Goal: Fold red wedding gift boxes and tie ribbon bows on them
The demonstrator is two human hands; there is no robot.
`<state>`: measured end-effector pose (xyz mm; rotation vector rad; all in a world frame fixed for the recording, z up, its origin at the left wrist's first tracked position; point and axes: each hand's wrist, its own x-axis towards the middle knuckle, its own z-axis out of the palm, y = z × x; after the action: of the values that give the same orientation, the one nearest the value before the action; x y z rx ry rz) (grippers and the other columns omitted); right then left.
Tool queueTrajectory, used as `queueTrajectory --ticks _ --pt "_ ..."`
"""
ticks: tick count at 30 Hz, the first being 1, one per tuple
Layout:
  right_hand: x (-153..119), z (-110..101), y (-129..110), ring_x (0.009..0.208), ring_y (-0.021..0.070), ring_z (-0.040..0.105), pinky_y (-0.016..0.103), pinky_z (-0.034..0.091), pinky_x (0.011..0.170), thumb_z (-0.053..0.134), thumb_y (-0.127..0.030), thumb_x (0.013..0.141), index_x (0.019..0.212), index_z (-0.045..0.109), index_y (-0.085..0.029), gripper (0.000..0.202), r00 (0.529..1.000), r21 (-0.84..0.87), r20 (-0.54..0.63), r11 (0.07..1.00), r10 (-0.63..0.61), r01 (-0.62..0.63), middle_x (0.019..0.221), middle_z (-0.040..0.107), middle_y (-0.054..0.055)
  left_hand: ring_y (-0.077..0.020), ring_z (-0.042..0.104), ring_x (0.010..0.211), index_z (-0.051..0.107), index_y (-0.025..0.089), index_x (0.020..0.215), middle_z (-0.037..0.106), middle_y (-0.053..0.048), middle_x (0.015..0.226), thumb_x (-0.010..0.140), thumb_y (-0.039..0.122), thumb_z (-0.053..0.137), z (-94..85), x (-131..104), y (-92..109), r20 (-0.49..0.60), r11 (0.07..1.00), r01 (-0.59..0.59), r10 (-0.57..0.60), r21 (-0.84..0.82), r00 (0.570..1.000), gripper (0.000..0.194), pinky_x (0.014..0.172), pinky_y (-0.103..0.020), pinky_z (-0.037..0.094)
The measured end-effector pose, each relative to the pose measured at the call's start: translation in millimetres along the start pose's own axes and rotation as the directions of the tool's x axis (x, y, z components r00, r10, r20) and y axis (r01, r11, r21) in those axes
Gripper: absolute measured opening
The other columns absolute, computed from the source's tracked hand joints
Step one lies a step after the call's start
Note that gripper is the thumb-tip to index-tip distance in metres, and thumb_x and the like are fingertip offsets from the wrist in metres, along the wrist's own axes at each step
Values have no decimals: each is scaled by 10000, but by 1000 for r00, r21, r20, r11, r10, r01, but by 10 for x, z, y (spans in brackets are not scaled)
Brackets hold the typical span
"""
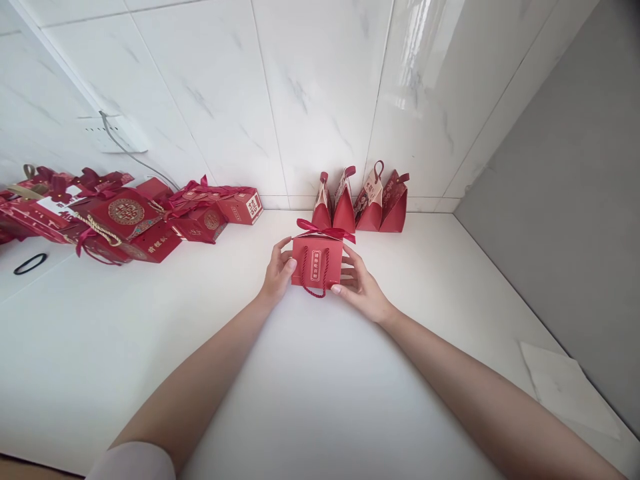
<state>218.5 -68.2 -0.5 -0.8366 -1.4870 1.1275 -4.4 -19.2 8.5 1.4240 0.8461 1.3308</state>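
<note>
A small red gift box (299,263) faces me, with a red ribbon bow along its top and a twisted rope handle hanging down its front. Gold lettering stands in a framed label on that front face. My left hand (278,272) grips its left side, thumb on the front. On the right side my right hand (363,288) holds it, thumb near the lower front corner and fingers around the side. Just behind the box stand several pointed red boxes (370,217) with loop handles on their tops.
A heap of red boxes (127,210) with ribbons and cords lies at the left along the tiled wall (320,87). A black band (30,264) lies near it. A cable (135,157) runs from a wall socket (123,133). A grey surface (565,187) borders the white table (320,387) at right.
</note>
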Motion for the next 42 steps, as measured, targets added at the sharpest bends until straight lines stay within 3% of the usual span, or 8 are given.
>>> queueTrajectory --ticks 7,10,15,18,21,26,37,42 --pt "10 72 42 1240 292 499 454 571 900 809 -405 721 1469 275 -297 925 961 -115 -265 992 -83 54 1460 368 136 -241 686 928 627 156 1056 724 -94 999 806 576 647 82 19 21 -46 984 168 -166 51 985 489 849 -377 543" --pt "15 79 52 1281 298 452 463 569 921 812 -436 710 1443 319 -280 897 924 -275 -344 959 -167 72 1434 367 136 -273 643 1093 638 152 1133 678 -122 1186 870 565 565 131 -17 3 31 985 148 -151 85 988 495 942 -410 515" --pt "-9 52 -6 1368 305 359 515 466 1066 766 -389 783 1483 276 -295 860 894 -520 -206 819 -397 244 1438 358 135 -315 508 1304 440 221 1425 516 -125 1440 755 496 739 229 -68 -78 225 999 36 -37 10 974 783 1057 -408 446" --pt "-44 65 -53 1374 305 372 525 463 1072 704 -345 847 1503 234 -297 808 895 -514 -80 788 -439 340 1466 365 135 -332 571 1229 531 179 1333 610 -142 1333 730 509 759 233 -62 -103 121 991 132 -129 -18 984 725 1022 -416 466" --pt "-82 106 -77 1373 287 390 510 496 1046 619 -286 903 1513 207 -289 736 903 -445 26 804 -429 395 1488 375 129 -328 623 1156 622 156 1219 677 -136 1232 823 610 608 216 -43 -63 46 958 252 -248 -140 968 602 975 -422 490" --pt "-114 141 -90 1392 275 379 517 447 1093 586 -230 911 1504 248 -292 685 884 -442 130 771 -450 458 1527 365 109 -301 628 1158 656 178 1180 680 -111 1242 836 673 530 226 -26 33 -2 917 291 -303 -271 953 616 919 -381 521" --pt "-124 141 -86 1243 252 510 425 570 874 521 -104 899 1409 413 -316 563 861 -483 26 748 -508 455 1367 542 85 -239 701 912 639 235 1195 726 -64 1115 847 650 513 136 18 114 -107 822 306 -401 -479 910 557 732 -366 600" --pt "-125 130 -12 844 177 621 332 563 711 505 -149 912 1130 558 -250 247 923 -429 -12 836 -386 344 1022 623 65 -288 692 1000 597 168 1264 708 -141 1132 859 666 439 60 22 161 18 705 351 -433 -616 901 661 686 -331 613"
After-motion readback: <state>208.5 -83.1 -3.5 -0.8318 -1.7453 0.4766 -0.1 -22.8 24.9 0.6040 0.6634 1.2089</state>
